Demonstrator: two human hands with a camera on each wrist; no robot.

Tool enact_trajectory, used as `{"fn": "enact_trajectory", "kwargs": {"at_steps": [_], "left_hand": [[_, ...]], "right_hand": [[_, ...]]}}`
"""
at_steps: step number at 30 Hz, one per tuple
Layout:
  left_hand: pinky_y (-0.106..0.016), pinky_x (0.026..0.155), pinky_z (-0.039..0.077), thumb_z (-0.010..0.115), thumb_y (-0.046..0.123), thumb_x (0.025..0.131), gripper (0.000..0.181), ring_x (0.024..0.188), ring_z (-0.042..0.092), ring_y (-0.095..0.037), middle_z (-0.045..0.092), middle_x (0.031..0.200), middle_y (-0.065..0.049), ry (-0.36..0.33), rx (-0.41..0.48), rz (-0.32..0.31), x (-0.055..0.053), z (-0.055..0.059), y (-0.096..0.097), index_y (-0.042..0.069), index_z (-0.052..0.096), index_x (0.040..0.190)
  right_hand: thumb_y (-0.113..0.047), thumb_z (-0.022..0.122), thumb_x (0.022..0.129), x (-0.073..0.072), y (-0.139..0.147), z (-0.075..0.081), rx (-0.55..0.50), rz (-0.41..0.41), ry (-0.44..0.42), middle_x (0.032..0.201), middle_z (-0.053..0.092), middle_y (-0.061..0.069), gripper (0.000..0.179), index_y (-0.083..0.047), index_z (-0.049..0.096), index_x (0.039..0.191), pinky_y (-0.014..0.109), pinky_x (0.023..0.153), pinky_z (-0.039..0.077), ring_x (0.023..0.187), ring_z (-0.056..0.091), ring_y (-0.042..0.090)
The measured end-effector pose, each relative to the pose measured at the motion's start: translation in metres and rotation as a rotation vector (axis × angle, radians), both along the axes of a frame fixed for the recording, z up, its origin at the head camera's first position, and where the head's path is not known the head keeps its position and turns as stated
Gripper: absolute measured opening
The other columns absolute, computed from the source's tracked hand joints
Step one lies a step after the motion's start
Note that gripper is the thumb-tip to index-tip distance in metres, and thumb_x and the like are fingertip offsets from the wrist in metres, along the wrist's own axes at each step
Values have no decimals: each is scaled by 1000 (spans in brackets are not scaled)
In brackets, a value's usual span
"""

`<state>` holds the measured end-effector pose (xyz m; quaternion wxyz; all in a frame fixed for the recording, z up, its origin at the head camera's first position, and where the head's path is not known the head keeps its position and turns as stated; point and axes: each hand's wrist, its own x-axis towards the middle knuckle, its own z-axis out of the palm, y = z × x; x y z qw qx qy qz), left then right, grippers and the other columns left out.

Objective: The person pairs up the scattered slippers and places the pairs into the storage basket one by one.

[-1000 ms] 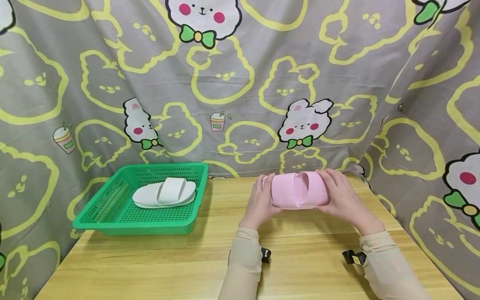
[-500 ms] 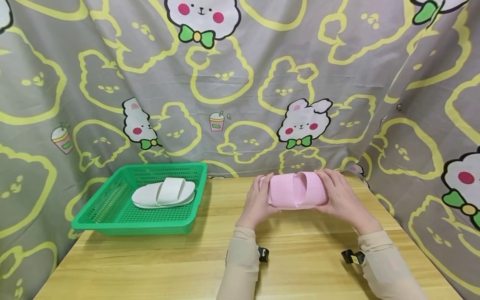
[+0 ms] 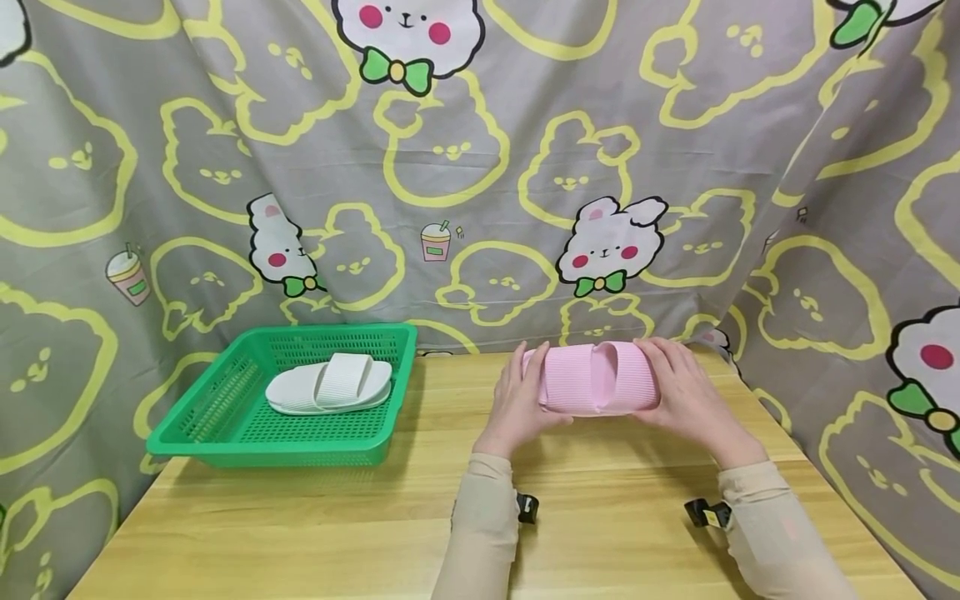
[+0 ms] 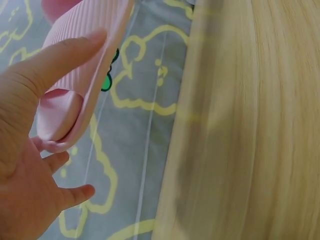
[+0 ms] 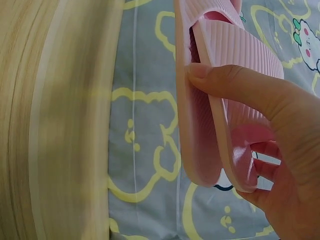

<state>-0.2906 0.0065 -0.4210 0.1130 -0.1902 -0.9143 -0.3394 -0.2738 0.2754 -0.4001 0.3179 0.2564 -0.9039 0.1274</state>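
A pair of pink ribbed slippers [image 3: 570, 379] is held up over the table between both hands, soles pressed together and straps outward. At their left end, the left hand [image 3: 517, 404] grips them; in the left wrist view its thumb [image 4: 65, 57] lies across a ribbed strap. The right hand [image 3: 690, 400] holds the other end. Seen from the right wrist, the thumb [image 5: 230, 82] presses the slipper edges while the fingers [image 5: 265, 172] reach round the far side. To the left, white slippers [image 3: 330, 383] lie in a green plastic basket [image 3: 277, 454].
The wood-grain table [image 3: 337, 533] spreads beneath the hands and basket. A grey curtain [image 3: 480, 183] with yellow cartoon outlines hangs behind and at both sides. Black straps or camera mounts [image 3: 707, 513] stick out from the wrists.
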Motion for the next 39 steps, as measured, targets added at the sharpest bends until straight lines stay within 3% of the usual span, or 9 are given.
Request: {"fn": "enact_trajectory", "kwargs": {"at_steps": [6,16,20,32,39], "left_hand": [[-53,119,23,87,47,66,113,148,22,-32,15,162,-8,44,-7,-9,1,6,-3,35,18,155],[-53,114,33,65,59,85,83,143,36,-27,37,154,-9,217,-92,-28,4,17,-12,25,30,152],[-51,113,35,61,59,88,76,140,41,-26,42,151,-6,253,-145,-34,5,21,-18,23,35,150],[-51,111,37,57,57,91,65,134,47,-23,52,143,-5,351,-237,-48,14,31,-46,21,46,144],[-50,107,40,59,57,90,64,132,49,-25,54,140,-5,365,-277,-43,23,35,-61,22,49,142]], "right_hand": [[-26,96,46,0,2,1,-12,-9,-10,129,45,23,109,-2,42,138,62,101,35,120,41,43],[-24,97,45,1,4,2,-13,-17,-15,130,45,22,111,-1,41,139,62,99,37,120,41,42],[-25,97,45,0,5,1,-8,-21,-15,130,45,22,112,-1,41,140,62,100,37,121,41,43],[-26,97,46,2,4,1,-3,-30,-33,131,44,23,113,-1,40,141,62,99,37,122,40,42],[-26,97,48,3,2,1,-2,-37,-62,131,45,21,112,-4,39,141,61,102,37,122,40,41]]}}
